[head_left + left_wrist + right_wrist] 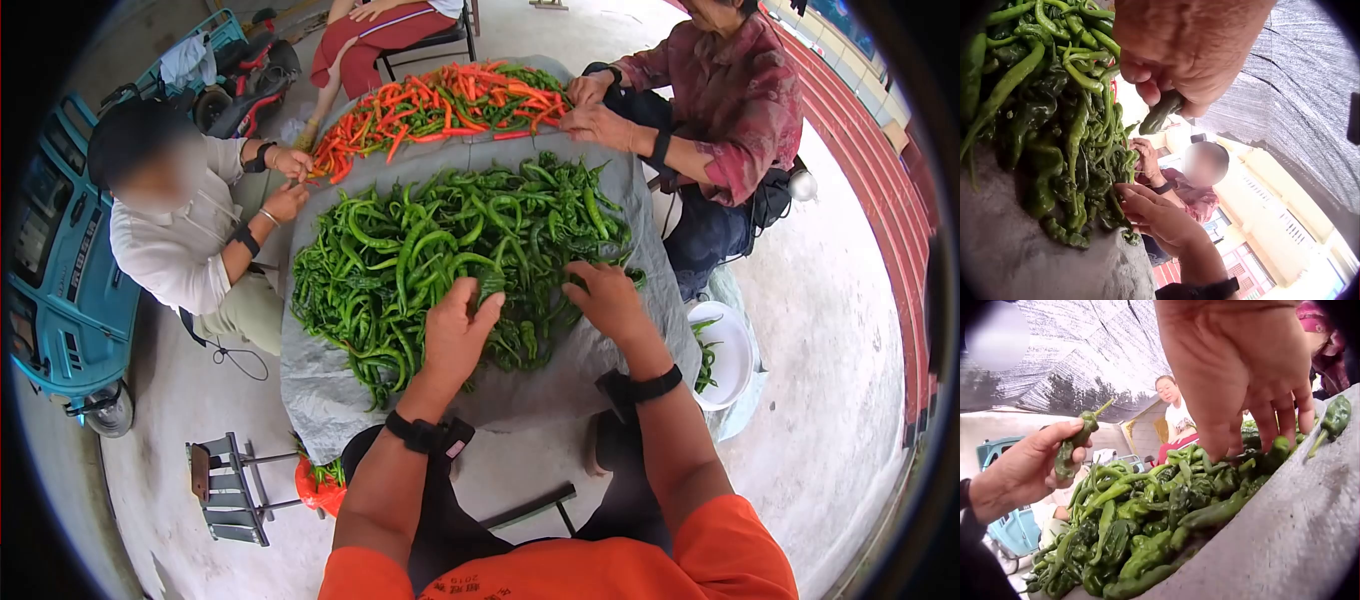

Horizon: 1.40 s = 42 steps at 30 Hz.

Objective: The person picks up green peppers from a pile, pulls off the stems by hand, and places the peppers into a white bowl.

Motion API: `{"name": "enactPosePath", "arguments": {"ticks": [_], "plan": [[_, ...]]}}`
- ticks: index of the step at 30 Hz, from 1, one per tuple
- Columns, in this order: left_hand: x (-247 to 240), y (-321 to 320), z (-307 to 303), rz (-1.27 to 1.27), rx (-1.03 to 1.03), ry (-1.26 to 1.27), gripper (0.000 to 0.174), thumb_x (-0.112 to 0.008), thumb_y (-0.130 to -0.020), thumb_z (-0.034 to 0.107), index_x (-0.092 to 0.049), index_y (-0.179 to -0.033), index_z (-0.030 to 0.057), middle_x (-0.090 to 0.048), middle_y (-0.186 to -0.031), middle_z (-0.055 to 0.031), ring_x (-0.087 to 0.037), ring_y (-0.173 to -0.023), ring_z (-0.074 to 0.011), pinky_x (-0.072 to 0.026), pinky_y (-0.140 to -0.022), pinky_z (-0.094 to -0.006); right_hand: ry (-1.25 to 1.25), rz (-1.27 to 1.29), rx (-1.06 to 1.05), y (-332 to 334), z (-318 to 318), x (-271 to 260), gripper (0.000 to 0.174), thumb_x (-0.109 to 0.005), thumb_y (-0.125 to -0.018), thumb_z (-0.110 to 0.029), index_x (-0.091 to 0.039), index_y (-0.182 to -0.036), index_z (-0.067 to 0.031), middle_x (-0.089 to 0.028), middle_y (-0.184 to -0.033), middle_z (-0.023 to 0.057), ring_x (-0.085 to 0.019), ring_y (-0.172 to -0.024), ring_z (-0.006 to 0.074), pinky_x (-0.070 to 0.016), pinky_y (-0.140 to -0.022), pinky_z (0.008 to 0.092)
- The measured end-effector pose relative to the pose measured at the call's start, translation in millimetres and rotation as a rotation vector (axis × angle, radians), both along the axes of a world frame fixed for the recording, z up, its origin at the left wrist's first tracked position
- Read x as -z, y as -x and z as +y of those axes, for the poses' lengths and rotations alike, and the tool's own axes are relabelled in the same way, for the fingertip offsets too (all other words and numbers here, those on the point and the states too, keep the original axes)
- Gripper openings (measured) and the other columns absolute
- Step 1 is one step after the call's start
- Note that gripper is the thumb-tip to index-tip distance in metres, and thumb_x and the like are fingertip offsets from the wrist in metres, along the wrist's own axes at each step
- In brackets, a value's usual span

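Observation:
A heap of green chili peppers (400, 250) covers the near part of a grey cloth (320, 425). My left hand (455, 335) is raised over the heap's near side and pinches a dark, wrinkled green pepper (1072, 450) between thumb and fingers, its stem pointing up in the right wrist view. On the heap's right side, my right hand (612, 300) reaches its fingers down to the peppers, palm toward the heap. Its fingertips are partly hidden among them in the right wrist view. One single pepper (1335, 420) lies apart on the cloth beside this hand.
Red and green peppers (450, 105) form a second heap at the far end. People sit left (180, 200), right (730, 110) and at the back (385, 30). A white basin (735, 355) with peppers stands at right; a folding stool (230, 490) and red bag (320, 490) at left.

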<state>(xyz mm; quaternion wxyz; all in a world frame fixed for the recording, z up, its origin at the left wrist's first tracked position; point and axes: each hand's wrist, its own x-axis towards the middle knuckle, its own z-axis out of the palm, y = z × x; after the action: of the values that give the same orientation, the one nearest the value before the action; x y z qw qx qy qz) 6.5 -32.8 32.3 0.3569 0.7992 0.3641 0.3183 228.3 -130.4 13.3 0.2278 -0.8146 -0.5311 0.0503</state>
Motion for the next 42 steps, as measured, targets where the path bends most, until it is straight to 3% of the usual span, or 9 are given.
{"name": "enactPosePath", "arguments": {"ticks": [4, 7, 9, 12, 18, 24, 29, 36, 42], "plan": [[6.7, 7.0, 15.4, -0.332, -0.195, -0.053, 0.023, -0.068, -0.09, 0.015, -0.064, -0.107, 0.0023, -0.062, -0.08, -0.0049, -0.054, -0.064, -0.012, -0.0457, -0.058, -0.028, -0.044, -0.108, 0.006, 2.0, 7.9, 10.6, 0.026, -0.067, -0.083, -0.034, -0.069, -0.103, -0.0176, -0.064, -0.093, 0.0112, -0.06, -0.094, 0.0335, -0.048, -0.08, 0.0437], [4.9, 19.7, 34.4, -0.361, -0.398, -0.002, 0.023, -0.067, -0.09, 0.015, -0.064, -0.109, 0.002, -0.062, -0.085, -0.0063, -0.054, -0.066, -0.0117, -0.0474, -0.061, -0.0278, -0.058, -0.073, 0.064, 5.5, 10.9, 7.3, 0.024, -0.068, -0.082, -0.035, -0.069, -0.098, -0.0169, -0.064, -0.088, 0.0099, -0.061, -0.09, 0.0322, -0.0484, -0.078, 0.0427], [9.2, 31.8, 43.7, -0.234, -0.465, 0.062, 0.04, -0.068, -0.09, 0.016, -0.056, -0.124, -0.0012, -0.058, -0.106, -0.0132, -0.057, -0.077, -0.0189, -0.049, -0.069, -0.031, -0.085, -0.025, 0.092, 9.6, 9.2, -0.9, 0.023, -0.068, -0.081, -0.035, -0.069, -0.095, -0.016, -0.064, -0.084, 0.0095, -0.062, -0.087, 0.0314, -0.0487, -0.076, 0.0422], [25.5, 40.6, 58.7, -0.094, -0.465, 0.076, 0.061, -0.067, -0.088, 0.016, -0.041, -0.14, -0.0028, -0.045, -0.126, -0.0218, -0.055, -0.098, -0.0304, -0.0481, -0.081, -0.0378, -0.049, 0.187, 0.139, 16.5, 8.0, -14.6, 0.021, -0.068, -0.08, -0.033, -0.066, -0.09, -0.0144, -0.064, -0.084, 0.0098, -0.062, -0.083, 0.0283, -0.049, -0.075, 0.0394], [24.5, 33.9, 51.7, -0.124, -0.51, -0.089, 0.054, -0.066, -0.087, 0.014, -0.047, -0.136, -0.0007, -0.042, -0.128, -0.0204, -0.052, -0.106, -0.0308, -0.0461, -0.086, -0.0409, -0.224, 1.07, -0.196, 17.9, 11.6, -8.3, 0.013, -0.057, -0.09, -0.012, -0.055, -0.102, -0.0097, -0.061, -0.092, 0.0037, -0.06, -0.082, 0.0151, -0.048, -0.071, 0.0264], [-6.5, 21.8, 21.4, -0.147, -0.33, -0.037, 0.042, -0.063, -0.086, 0.004, -0.056, -0.127, 0.007, -0.047, -0.125, -0.0139, -0.06, -0.093, -0.027, -0.051, -0.077, -0.0361, -0.424, 1.215, -0.264, 38.6, 16.9, -10.6, 0.017, -0.048, -0.094, 0.001, -0.047, -0.11, -0.0058, -0.06, -0.101, 0.0055, -0.059, -0.089, 0.014, -0.0506, -0.076, 0.0268], [-4.1, -0.3, -4.1, 0.127, 0.051, -0.494, 0.049, -0.067, -0.079, -0.001, -0.06, -0.125, 0.0142, -0.051, -0.133, -0.0073, -0.062, -0.088, -0.0217, -0.0527, -0.075, -0.0331, -0.243, 1.211, -0.442, 45.5, 17.2, -9.2, 0.017, -0.049, -0.095, 0.0, -0.049, -0.112, -0.0045, -0.06, -0.102, 0.006, -0.062, -0.092, 0.0146, -0.0515, -0.077, 0.0271], [2.6, -0.9, -5.1, 0.135, 0.079, -0.505, 0.036, -0.071, -0.081, 0.01, -0.064, -0.116, 0.008, -0.069, -0.101, -0.0091, -0.064, -0.085, -0.0267, -0.0531, -0.074, -0.0326, -0.208, 1.19, -0.326, 37.4, 16.7, -22.1, 0.026, -0.054, -0.097, -0.016, -0.056, -0.118, -0.0017, -0.059, -0.107, 0.0093, -0.064, -0.085, 0.015, -0.051, -0.075, 0.027], [4.2, 10.6, 3.8, -0.029, -0.096, -0.225, 0.026, -0.067, -0.087, 0.016, -0.063, -0.109, 0.0026, -0.068, -0.095, -0.0143, -0.066, -0.081, -0.0288, -0.0526, -0.071, -0.0352, -0.262, 0.465, -0.054, 21.1, 30.8, -1.3, 0.043, -0.062, -0.09, -0.02, -0.052, -0.129, -0.005, -0.046, -0.134, 0.0191, -0.066, -0.086, 0.0253, -0.0508, -0.081, 0.0361]]}}
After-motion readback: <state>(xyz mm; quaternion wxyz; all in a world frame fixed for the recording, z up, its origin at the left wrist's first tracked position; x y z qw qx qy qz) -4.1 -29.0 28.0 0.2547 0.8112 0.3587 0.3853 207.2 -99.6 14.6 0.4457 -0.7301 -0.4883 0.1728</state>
